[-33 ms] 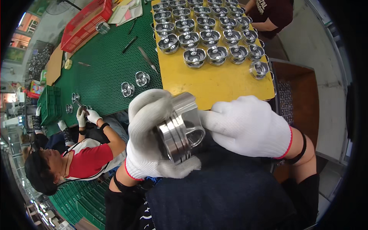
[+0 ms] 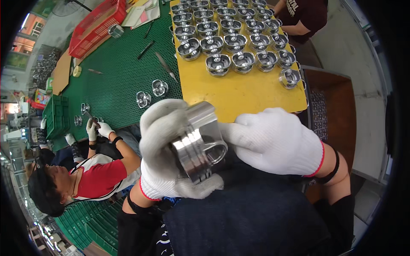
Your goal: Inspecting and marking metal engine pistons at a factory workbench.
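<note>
A shiny metal engine piston [image 2: 195, 149] is tilted in front of my lap, its ring grooves toward the lower left and its pin hole facing right. My left hand [image 2: 161, 138], in a white knit glove, is wrapped round it, with the fingers over the top and the thumb below. My right hand [image 2: 273, 141], gloved alike, is closed beside the piston. Its forefinger reaches to the piston's side by the pin hole. Whatever these curled fingers hold, if anything, is hidden.
Rows of pistons [image 2: 218, 64] stand on a yellow board [image 2: 243, 98]. Two loose pistons [image 2: 159, 88], a pointed tool [image 2: 165, 67] and a red crate [image 2: 95, 32] lie on a green mat [image 2: 119, 64]. A co-worker [image 2: 98, 177] sits at left; another person [image 2: 303, 17] stands far right.
My left hand and the piston's upper end have shifted very slightly to the left. Little else differs beyond a small shift of the whole view.
</note>
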`<state>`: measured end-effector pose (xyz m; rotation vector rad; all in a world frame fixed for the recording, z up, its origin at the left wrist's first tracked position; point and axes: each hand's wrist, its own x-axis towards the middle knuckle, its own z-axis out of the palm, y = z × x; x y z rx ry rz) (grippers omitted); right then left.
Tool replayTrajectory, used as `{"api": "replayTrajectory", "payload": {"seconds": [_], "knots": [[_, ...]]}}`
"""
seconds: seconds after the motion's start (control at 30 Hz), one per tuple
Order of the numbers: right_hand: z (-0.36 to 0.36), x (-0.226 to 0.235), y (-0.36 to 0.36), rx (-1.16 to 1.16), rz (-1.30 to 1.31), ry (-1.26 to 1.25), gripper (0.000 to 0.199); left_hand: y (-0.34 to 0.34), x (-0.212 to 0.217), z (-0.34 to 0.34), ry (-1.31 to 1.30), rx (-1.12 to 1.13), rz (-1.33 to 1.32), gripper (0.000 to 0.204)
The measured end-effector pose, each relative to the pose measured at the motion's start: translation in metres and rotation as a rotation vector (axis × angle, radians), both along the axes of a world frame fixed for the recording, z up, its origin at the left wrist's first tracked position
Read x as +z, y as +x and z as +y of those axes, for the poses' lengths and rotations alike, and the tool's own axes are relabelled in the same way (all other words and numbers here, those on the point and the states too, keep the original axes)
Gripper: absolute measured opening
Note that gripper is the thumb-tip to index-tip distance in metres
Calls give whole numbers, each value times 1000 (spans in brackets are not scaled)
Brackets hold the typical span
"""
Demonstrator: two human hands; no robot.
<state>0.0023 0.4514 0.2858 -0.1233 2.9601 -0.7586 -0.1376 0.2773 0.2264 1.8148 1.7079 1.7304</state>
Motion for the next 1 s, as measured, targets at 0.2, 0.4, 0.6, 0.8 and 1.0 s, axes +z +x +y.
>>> {"api": "replayTrajectory", "payload": {"seconds": [0.2, 0.4, 0.6, 0.8, 1.0], "knots": [[7, -28, -12, -223, 442, -550, 28, -6, 11, -3, 236, 206, -91, 109], [23, -16, 4, -280, 300, -452, 32, 0, 0, -10, -229, -146, -1319, 98], [17, -17, -11, 2, 271, 318, 23, -6, -11, -3, -286, -14, -854, 91], [-6, -11, -8, 19, 177, 316, 25, -8, -4, -8, -236, -63, -193, 94], [-8, -36, -11, -67, -33, -308, 25, -6, 3, -11, -92, 39, 162, 97]]}}
